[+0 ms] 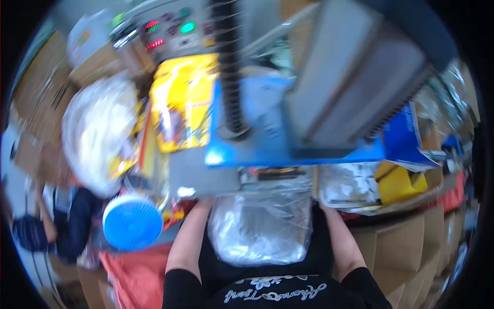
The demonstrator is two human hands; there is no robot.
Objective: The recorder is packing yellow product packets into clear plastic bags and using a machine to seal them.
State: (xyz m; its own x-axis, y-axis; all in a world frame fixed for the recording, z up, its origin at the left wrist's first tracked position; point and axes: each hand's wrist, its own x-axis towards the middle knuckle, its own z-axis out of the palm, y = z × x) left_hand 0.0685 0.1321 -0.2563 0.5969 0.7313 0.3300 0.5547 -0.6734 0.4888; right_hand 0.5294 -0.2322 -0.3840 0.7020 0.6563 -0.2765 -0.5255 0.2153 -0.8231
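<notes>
A bundle of clear plastic (pixel 260 229) sits between my forearms, against my black shirt and under the front edge of a machine. At its left, my left hand (pixel 205 202) reaches toward the machine's grey edge, its fingers hidden. On the other side, my right hand (pixel 324 207) ends beside the bundle, also with hidden fingers. Whether either hand grips the plastic cannot be made out. Above is the blue machine bed (pixel 257 149), with a dark threaded column (pixel 229 67) and a large grey metal head (pixel 355 77). The picture is blurred.
Yellow printed pouches (pixel 185 98) lie left of the column, beside a bulging clear bag (pixel 100 131). A round blue-and-white fan (pixel 132 224) stands lower left. Cardboard dividers (pixel 401 242) fill the lower right. A control panel (pixel 175 31) glows behind. Another person (pixel 77 221) is far left.
</notes>
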